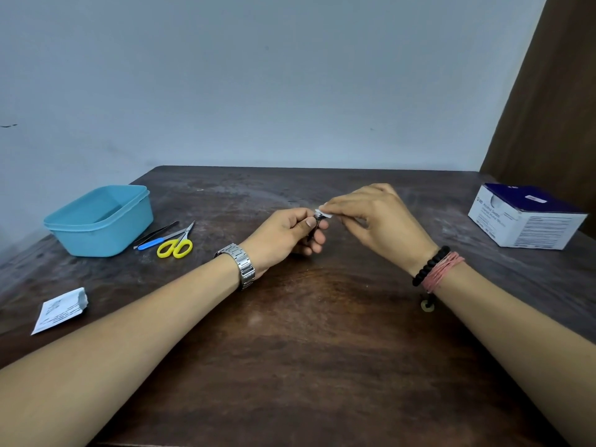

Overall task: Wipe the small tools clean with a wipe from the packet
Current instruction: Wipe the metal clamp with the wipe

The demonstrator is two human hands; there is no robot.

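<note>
Between the hands, a small dark tool [314,226] — mostly hidden, wipe [325,211] half-covered

On the table [306,350] lie one blue tub [100,221], one pair of yellow-handled scissors [176,245], one blue-handled tool [154,242], one dark pair of tweezers [158,233], one torn white packet [61,309] and one white and blue box [525,217]. Two hands are in view, the left hand [287,233] and the right hand [377,221], and between them are one small dark tool [317,221] and one white wipe [325,212]. The wrists carry one metal watch [242,264], one black bead bracelet [430,266] and one band of red thread [443,272].
</note>
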